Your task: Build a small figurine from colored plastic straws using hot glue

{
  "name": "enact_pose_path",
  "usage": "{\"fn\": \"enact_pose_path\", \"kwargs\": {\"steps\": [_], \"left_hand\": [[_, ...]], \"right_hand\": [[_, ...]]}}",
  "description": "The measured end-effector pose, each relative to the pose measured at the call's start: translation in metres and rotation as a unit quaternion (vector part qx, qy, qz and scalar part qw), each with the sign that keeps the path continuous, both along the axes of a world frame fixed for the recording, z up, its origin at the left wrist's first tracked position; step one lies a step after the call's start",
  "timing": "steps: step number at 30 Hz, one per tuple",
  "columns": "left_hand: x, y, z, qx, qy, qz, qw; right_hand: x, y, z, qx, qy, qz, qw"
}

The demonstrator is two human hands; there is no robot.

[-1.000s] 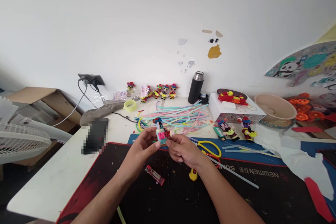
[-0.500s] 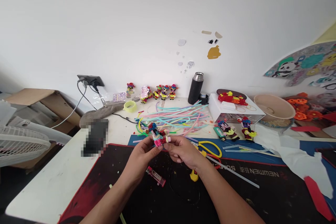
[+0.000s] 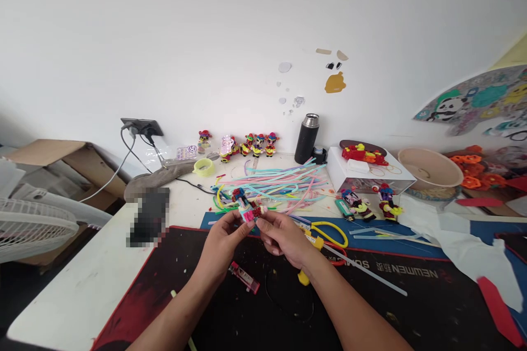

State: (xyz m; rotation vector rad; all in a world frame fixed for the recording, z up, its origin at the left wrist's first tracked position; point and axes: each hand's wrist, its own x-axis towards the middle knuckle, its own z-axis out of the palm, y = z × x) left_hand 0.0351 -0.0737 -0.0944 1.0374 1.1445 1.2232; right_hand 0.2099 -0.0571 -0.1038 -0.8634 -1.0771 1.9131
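Both my hands hold a small fuzzy doll (image 3: 240, 197) above the front part of the mat. It is made of coloured pipe cleaners, with a red and blue top, a pale blue and pink middle and dark red at the right. My left hand (image 3: 222, 238) pinches its lower left side. On its right side, the thumb and fingers of my right hand (image 3: 283, 235) are closed; the fingertips are partly hidden. Below the hands lies a red lighter (image 3: 244, 277). A yellow tool (image 3: 315, 241) is partly covered by my right wrist, beside a long translucent stick (image 3: 366, 271).
A dark mat (image 3: 247, 318) covers the front of the table. Loose pipe cleaners (image 3: 280, 178) lie behind the hands. Several finished dolls (image 3: 258, 145) stand by the wall, near a black flask (image 3: 307, 140). At right are a white box (image 3: 370, 175) and a bowl (image 3: 430, 167); at left, a fan (image 3: 28, 227).
The doll has turned slightly and sunk a little between my hands. My right fingers have shifted a little on it. Both hands still hold it.
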Motion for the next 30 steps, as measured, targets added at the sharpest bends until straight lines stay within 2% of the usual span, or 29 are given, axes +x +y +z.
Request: {"fn": "enact_pose_path", "kwargs": {"steps": [10,15,19,24,30], "left_hand": [[0.006,-0.003,0.004,-0.017,-0.052,-0.017,0.998],[-0.002,-0.006,0.001,-0.006,-0.080,0.007,0.997],[-0.003,-0.006,0.005,-0.015,-0.076,0.030,0.997],[0.000,-0.004,0.010,-0.011,-0.074,0.025,0.997],[-0.001,-0.003,0.008,-0.025,-0.069,0.045,0.996]], "right_hand": [[-0.001,-0.001,0.006,-0.017,0.024,-0.021,0.999],[-0.001,-0.001,0.005,-0.019,0.032,-0.032,0.999],[-0.002,-0.002,0.007,-0.019,0.027,-0.029,0.999],[-0.002,-0.002,0.008,-0.023,0.032,-0.028,0.999],[-0.003,-0.003,0.008,-0.021,0.029,-0.030,0.999]]}}
